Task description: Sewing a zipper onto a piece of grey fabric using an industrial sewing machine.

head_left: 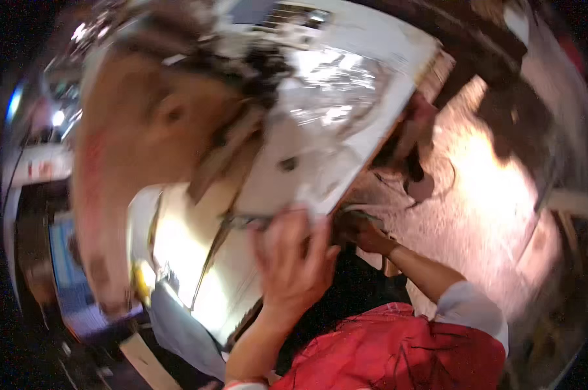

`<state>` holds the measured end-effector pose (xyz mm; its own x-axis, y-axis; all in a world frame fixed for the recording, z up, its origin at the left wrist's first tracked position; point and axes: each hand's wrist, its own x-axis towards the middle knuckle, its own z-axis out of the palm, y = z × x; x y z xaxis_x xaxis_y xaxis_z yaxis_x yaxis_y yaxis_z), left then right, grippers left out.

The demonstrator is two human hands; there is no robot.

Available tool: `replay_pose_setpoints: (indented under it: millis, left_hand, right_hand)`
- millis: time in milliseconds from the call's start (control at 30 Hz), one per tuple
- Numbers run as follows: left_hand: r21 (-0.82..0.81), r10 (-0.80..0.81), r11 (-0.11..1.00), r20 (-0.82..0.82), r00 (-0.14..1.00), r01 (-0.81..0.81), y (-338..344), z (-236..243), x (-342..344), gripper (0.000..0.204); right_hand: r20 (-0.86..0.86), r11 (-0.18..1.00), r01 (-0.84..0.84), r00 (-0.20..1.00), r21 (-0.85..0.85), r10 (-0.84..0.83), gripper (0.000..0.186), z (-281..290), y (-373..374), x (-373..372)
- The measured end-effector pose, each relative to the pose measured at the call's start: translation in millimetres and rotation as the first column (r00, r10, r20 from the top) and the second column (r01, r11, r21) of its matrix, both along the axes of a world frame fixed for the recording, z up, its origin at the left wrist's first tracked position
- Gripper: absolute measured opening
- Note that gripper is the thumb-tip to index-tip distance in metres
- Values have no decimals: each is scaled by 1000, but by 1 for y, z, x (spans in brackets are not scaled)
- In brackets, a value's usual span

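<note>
Dusty floor [460, 227] — glaring light patch [492, 172]

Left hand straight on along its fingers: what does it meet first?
The left hand would probably meet the shiny crinkled material on the white tabletop, passing near a small dark spot; depth is unclear.

A white-topped bench [401, 45] slants from the top of the frame down toward its centre, carrying a dark, gridded item [294, 15] at the top edge, crumpled shiny plastic sheeting [336, 81] below, a blurred dark clump [266, 68] left of that, and a slim dark metallic piece [245, 221] near the centre.
</note>
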<state>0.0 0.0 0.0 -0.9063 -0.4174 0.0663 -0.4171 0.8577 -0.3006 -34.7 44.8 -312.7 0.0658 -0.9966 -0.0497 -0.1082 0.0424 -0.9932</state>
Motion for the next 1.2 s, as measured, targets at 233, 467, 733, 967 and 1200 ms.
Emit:
replay_pose_setpoints:
  millis: [233,467,733,967,1200]
  left_hand:
    - [546,-244,656,-499,831,520,75,-43,38,71]
    - [760,341,622,-478,810,187,104,-57,183,72]
    - [651,614,671,-756,225,356,144,-40,252,38]
    - [615,608,782,-715,344,-105,173,-51,309,30]
    - [151,356,900,-797,487,-409,143,1,334,32]
  right_hand:
    - [198,916,-269,921,-298,335,24,180,111,-123]
    - [573,947,-287,756,-143,316,12,255,89,-61]
    - [243,543,-790,488,-286,838,12,321,37,83]
    - [305,650,-712,577,-265,757,20,321,32,75]
    - [94,562,-805,584,189,806,55,288,46,55]
